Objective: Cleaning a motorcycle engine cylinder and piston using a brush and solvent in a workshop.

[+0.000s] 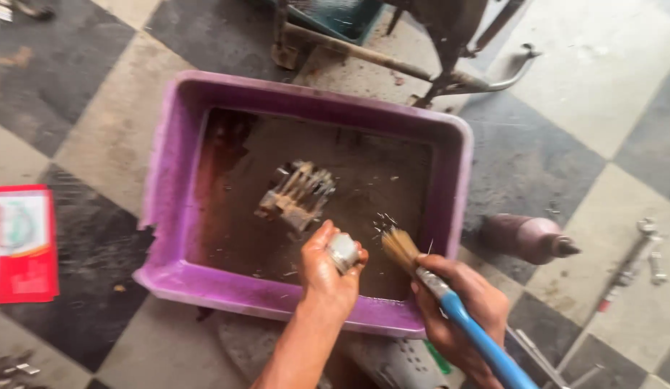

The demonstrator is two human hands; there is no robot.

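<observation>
Two hands over purple tub [169, 144]: left hand [326, 270] clamped on small metal part [343, 251], right hand [457, 302] gripping blue-handled brush [450, 302], bristles beside part.

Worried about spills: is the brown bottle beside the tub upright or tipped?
Tipped: the brown bottle lies on its side on the floor, nozzle pointing right.
</observation>
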